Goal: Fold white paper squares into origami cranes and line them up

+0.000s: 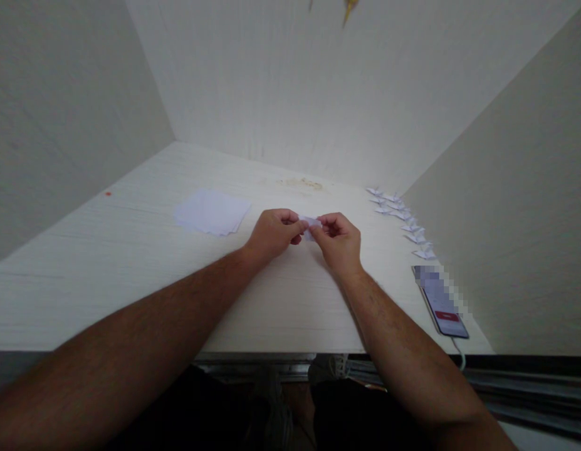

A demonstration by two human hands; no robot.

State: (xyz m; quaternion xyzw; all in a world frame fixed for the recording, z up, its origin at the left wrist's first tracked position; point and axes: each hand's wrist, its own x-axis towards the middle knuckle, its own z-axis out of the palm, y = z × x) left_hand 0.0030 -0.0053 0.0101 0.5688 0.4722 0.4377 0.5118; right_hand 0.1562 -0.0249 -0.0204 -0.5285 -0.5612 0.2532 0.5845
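A small folded piece of white paper [311, 224] is pinched between both my hands just above the pale wooden desk [130, 263]. My left hand [274, 233] has its fingers curled on the paper's left end. My right hand [338, 240] grips the right end with thumb and fingertips. Most of the paper is hidden by my fingers.
A loose stack of white paper squares [212, 212] lies to the left of my hands. Several small folded paper figures [403, 216] line the right wall. A phone [439, 299] with a cable rests at the desk's right front. White walls enclose the desk on three sides.
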